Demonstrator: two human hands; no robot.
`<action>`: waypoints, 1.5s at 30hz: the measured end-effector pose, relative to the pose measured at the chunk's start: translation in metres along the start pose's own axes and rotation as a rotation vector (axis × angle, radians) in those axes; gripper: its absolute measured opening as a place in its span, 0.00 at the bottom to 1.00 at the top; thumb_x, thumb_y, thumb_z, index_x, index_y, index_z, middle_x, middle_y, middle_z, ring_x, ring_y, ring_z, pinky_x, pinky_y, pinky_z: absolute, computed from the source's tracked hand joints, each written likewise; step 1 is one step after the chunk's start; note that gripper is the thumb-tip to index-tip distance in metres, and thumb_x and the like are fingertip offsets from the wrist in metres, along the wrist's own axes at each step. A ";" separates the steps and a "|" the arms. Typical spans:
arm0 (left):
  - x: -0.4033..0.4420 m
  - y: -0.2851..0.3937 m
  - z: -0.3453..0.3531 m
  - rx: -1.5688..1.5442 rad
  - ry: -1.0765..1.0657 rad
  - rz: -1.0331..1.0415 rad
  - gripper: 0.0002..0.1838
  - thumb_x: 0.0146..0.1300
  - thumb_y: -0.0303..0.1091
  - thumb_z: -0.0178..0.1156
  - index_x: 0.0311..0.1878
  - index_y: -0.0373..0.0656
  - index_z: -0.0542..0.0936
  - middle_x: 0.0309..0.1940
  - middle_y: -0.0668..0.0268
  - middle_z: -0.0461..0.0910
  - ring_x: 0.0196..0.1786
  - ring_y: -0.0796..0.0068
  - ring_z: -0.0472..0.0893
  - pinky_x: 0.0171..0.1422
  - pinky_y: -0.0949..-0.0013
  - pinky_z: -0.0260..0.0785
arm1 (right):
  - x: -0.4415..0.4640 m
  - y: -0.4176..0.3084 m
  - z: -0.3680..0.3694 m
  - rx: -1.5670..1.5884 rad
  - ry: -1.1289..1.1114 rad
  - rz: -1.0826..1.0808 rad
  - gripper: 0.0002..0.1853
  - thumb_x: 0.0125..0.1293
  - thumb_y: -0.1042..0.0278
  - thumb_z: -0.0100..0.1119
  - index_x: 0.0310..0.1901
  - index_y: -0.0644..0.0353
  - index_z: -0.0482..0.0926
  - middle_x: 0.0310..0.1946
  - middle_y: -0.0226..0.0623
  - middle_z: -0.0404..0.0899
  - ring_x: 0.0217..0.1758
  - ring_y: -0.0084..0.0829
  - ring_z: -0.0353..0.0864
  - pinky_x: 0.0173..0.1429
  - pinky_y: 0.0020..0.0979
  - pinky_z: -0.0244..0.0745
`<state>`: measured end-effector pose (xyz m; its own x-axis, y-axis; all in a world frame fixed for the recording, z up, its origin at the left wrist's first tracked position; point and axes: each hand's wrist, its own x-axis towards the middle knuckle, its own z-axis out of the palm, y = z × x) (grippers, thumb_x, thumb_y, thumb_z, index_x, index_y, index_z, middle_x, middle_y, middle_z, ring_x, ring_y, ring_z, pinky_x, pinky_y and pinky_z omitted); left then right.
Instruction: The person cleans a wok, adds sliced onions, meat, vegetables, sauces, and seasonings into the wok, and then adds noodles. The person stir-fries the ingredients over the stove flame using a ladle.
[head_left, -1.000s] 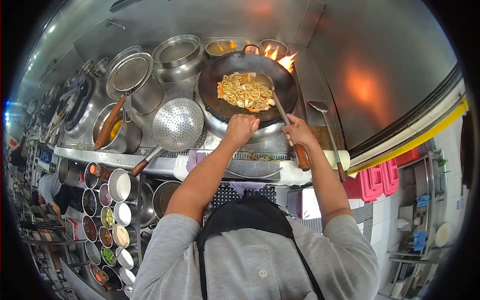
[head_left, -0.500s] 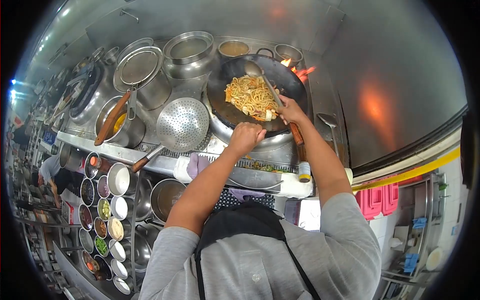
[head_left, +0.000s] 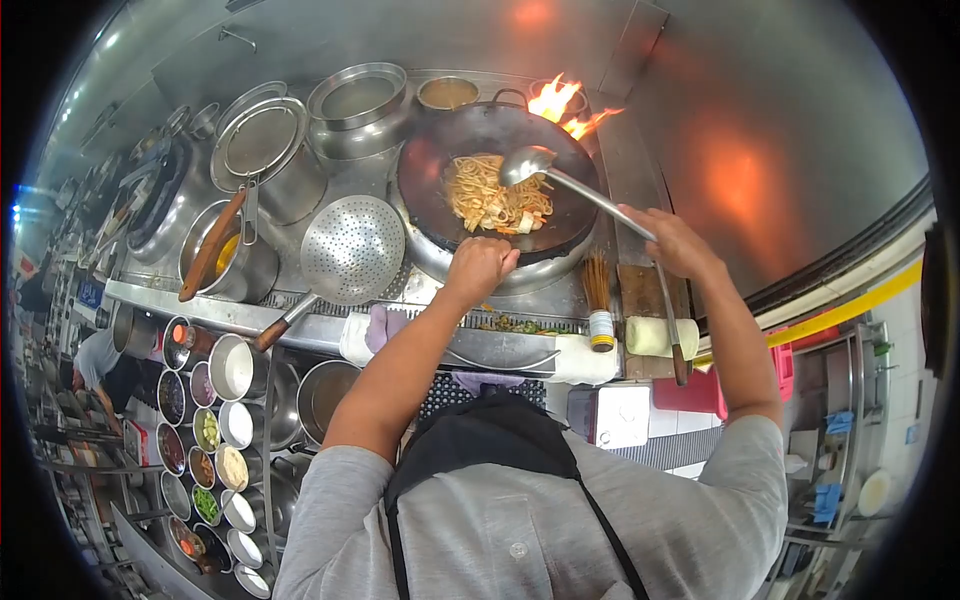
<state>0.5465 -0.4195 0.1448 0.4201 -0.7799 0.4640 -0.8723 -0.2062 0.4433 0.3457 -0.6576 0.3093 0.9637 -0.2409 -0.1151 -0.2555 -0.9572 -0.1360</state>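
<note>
A dark wok (head_left: 420,190) sits over the burner, holding noodles (head_left: 480,195) with pieces of vegetable. My left hand (head_left: 482,268) is closed at the wok's near rim. My right hand (head_left: 668,240), to the right of the wok, grips the handle of a steel ladle (head_left: 527,166). The ladle's bowl hangs over the noodles, tilted; whether it touches them I cannot tell. Flames (head_left: 560,102) rise behind the wok's far right edge.
A perforated strainer (head_left: 352,248) lies left of the wok, near steel pots (head_left: 358,100). Ingredient bowls (head_left: 237,424) stand in rows at lower left. Right of the wok are a bamboo brush (head_left: 597,285), a rolled cloth (head_left: 660,337) and a long-handled utensil (head_left: 680,365).
My right hand has moved right and back with the ladle, its bowl now turned over the noodles. Flames have grown. My left hand stays at the wok's rim.
</note>
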 end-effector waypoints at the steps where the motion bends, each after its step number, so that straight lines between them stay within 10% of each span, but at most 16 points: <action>1: 0.000 0.000 0.001 -0.004 -0.001 0.005 0.15 0.61 0.40 0.60 0.23 0.41 0.78 0.23 0.56 0.80 0.32 0.54 0.80 0.42 0.54 0.70 | -0.011 0.008 -0.005 -0.001 0.001 0.007 0.35 0.61 0.78 0.54 0.69 0.40 0.65 0.55 0.44 0.74 0.58 0.47 0.75 0.61 0.42 0.72; 20: 0.001 0.036 -0.034 0.033 0.027 -0.014 0.17 0.61 0.43 0.59 0.21 0.41 0.78 0.22 0.56 0.80 0.29 0.53 0.81 0.37 0.54 0.73 | -0.014 -0.060 0.077 0.401 -0.108 -0.054 0.36 0.58 0.74 0.52 0.71 0.63 0.59 0.58 0.55 0.73 0.56 0.42 0.78 0.62 0.34 0.70; 31: -0.083 0.068 -0.046 0.070 0.103 0.138 0.17 0.58 0.43 0.63 0.18 0.45 0.76 0.17 0.60 0.77 0.22 0.59 0.79 0.27 0.58 0.72 | -0.022 -0.091 0.051 0.299 0.088 -0.087 0.32 0.59 0.73 0.53 0.67 0.65 0.63 0.51 0.61 0.76 0.56 0.55 0.77 0.59 0.44 0.71; 45: -0.075 0.084 -0.064 0.037 0.048 0.105 0.17 0.60 0.44 0.60 0.20 0.44 0.78 0.18 0.58 0.79 0.24 0.55 0.81 0.31 0.56 0.74 | -0.039 -0.086 0.048 0.284 0.036 -0.180 0.34 0.59 0.74 0.54 0.70 0.63 0.60 0.46 0.58 0.79 0.48 0.49 0.81 0.53 0.40 0.74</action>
<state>0.4580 -0.3404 0.1959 0.3366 -0.7692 0.5432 -0.9205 -0.1470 0.3621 0.3267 -0.5580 0.2780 0.9961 -0.0824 -0.0307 -0.0877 -0.9033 -0.4200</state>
